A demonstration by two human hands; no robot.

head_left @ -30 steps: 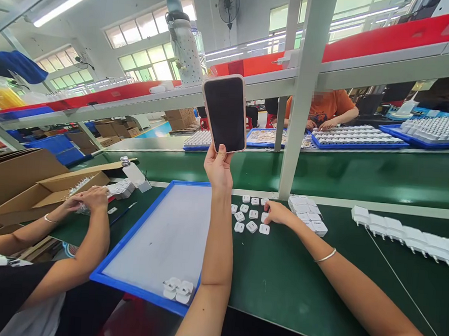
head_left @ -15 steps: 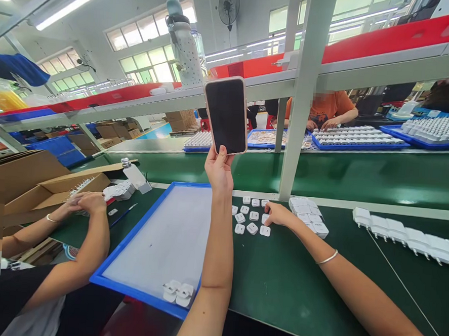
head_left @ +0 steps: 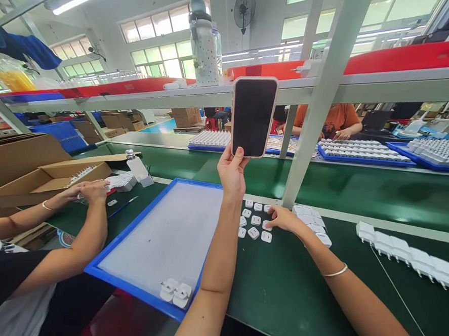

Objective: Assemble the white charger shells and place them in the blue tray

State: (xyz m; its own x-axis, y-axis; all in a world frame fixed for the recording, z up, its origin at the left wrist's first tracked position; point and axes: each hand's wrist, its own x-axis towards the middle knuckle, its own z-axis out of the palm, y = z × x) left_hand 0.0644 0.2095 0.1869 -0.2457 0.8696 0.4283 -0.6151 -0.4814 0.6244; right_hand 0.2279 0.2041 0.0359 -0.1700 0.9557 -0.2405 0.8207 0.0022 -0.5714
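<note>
Phone (head_left: 253, 116) has been shifted rightward in view and brought from a slight leftward lean to nearly upright. At far left, a co-worker's hands (head_left: 89, 191) are seen beside an open carton (head_left: 29, 189). A blue-rimmed tray (head_left: 163, 230) is laid on the bench (head_left: 270, 287), with white plugs (head_left: 176, 292) grouped in its near right corner. The phone is gripped at its lower end by the left hand (head_left: 232, 176), above the bench, thumb on the front. Loose adapters (head_left: 256, 220) are reached by the right hand (head_left: 282, 218), fingers curved; whether one is pinched cannot be told. Stacked adapters (head_left: 309, 219) are placed just beyond, a row of plugs (head_left: 405, 252) farther right.
</note>
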